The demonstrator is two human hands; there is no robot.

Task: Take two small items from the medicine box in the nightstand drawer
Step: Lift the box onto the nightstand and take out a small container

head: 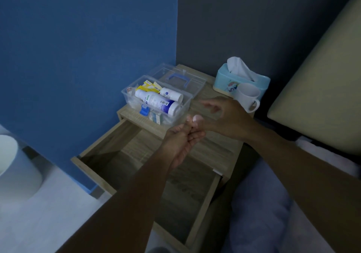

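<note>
The clear plastic medicine box (186,107) stands on top of the nightstand (207,90), its lid (181,79) with a blue handle folded back. Inside lie a large white bottle (156,101), a smaller white bottle (172,94), yellow packets (147,85) and small boxes. Just in front of the box, above the open drawer (203,209), my left hand (181,141) is turned palm up and pinches a small pale item (197,118) at its fingertips. My right hand (224,114) hovers beside the box's right corner, blurred, with its fingers apart and nothing in them.
A light blue tissue box (224,78) and a white mug (246,96) stand at the nightstand's back right. A padded headboard (322,76) and bedding (259,204) lie to the right. A white round container (15,164) sits on the floor at the left, by the blue wall.
</note>
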